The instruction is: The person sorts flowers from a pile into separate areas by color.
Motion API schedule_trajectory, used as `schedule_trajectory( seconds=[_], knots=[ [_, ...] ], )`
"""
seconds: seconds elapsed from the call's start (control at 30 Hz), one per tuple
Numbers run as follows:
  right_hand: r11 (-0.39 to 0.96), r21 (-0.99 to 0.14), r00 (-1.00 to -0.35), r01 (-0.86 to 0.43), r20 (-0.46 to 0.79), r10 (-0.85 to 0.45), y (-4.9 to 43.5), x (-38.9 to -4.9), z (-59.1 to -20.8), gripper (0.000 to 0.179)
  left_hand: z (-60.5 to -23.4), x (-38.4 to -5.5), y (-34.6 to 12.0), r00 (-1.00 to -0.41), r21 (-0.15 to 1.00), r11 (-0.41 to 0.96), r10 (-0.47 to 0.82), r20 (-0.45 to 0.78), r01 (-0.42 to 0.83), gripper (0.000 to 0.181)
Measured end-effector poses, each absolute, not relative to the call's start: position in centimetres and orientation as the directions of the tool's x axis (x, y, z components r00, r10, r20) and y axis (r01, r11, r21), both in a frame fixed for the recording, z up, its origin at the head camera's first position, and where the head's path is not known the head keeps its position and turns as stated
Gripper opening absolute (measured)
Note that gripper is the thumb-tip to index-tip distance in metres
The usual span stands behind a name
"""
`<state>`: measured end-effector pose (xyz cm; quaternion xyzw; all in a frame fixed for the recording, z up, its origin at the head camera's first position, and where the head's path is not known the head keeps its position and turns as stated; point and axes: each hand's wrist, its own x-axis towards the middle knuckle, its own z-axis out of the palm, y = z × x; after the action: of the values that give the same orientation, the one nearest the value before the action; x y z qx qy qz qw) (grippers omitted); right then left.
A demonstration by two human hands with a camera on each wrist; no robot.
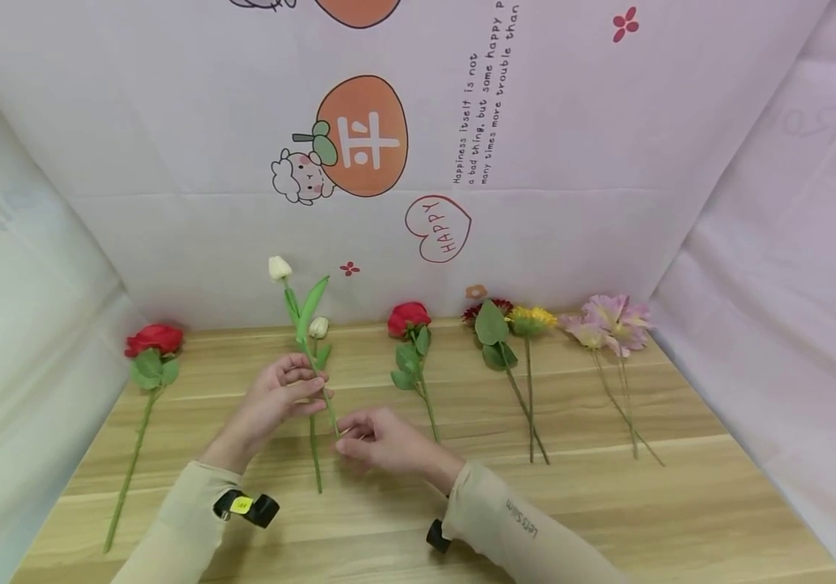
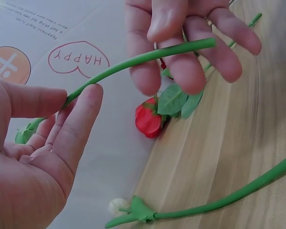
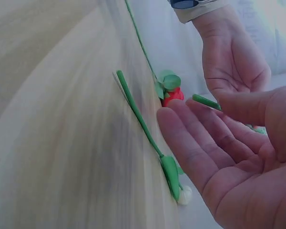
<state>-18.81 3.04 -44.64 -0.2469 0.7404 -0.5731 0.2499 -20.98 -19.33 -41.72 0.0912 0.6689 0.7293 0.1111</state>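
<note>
My left hand (image 1: pixel 279 395) pinches the green stem of a white artificial tulip (image 1: pixel 310 304) between thumb and fingers, the bloom raised up against the back cloth. In the left wrist view the stem (image 2: pixel 133 61) curves to the right and its cut end crosses in front of my right hand (image 2: pixel 195 52). The fingers of that right hand are spread and loosely bent around the stem's lower end, without gripping it. A second white tulip (image 1: pixel 318 462) lies on the table behind and below the hands. The right wrist view shows it too, its stem (image 3: pixel 138 117) beside my right fingers.
A red rose (image 1: pixel 155 337) lies at the far left of the wooden table (image 1: pixel 359 527), another red rose (image 1: pixel 409 319) right of the hands. Further right are a dark red flower (image 1: pixel 478 311), a yellow flower (image 1: pixel 532 320) and pale purple flowers (image 1: pixel 615 320). White cloth (image 1: pixel 571 203) encloses the table.
</note>
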Motion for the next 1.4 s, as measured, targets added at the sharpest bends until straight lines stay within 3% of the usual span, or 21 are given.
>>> schedule_trajectory(
  seconds=[0.3,0.7,1.0,1.2,1.4],
  knots=[
    [0.177,-0.983,-0.782,-0.044,-0.076,-0.619,2.7,-18.5,-44.6,0.033,-41.9,-20.8,-19.4,-0.954,0.995,-0.091,0.300,-0.008,-0.037,0.033],
    [0.191,-0.981,-0.790,-0.041,-0.085,-0.607,2.2,-18.2,-44.5,0.032,-42.1,-20.7,-19.7,-0.957,0.999,-0.004,0.288,-0.033,-0.035,0.047],
    [0.198,-0.977,-0.783,-0.074,-0.066,-0.619,1.6,-18.2,-44.5,0.030,-42.2,-20.5,-19.9,-0.969,0.965,0.241,0.242,0.045,0.105,0.051],
    [0.219,-0.970,-0.778,-0.109,-0.054,-0.625,1.6,-18.3,-44.6,0.029,-42.2,-20.1,-19.8,-0.955,0.820,0.498,0.220,0.196,0.283,0.047],
    [0.253,-0.956,-0.772,-0.149,-0.048,-0.633,1.6,-18.5,-44.7,0.031,-42.4,-19.8,-19.8,-0.942,0.743,0.579,0.196,0.271,0.334,0.039]
  ],
)
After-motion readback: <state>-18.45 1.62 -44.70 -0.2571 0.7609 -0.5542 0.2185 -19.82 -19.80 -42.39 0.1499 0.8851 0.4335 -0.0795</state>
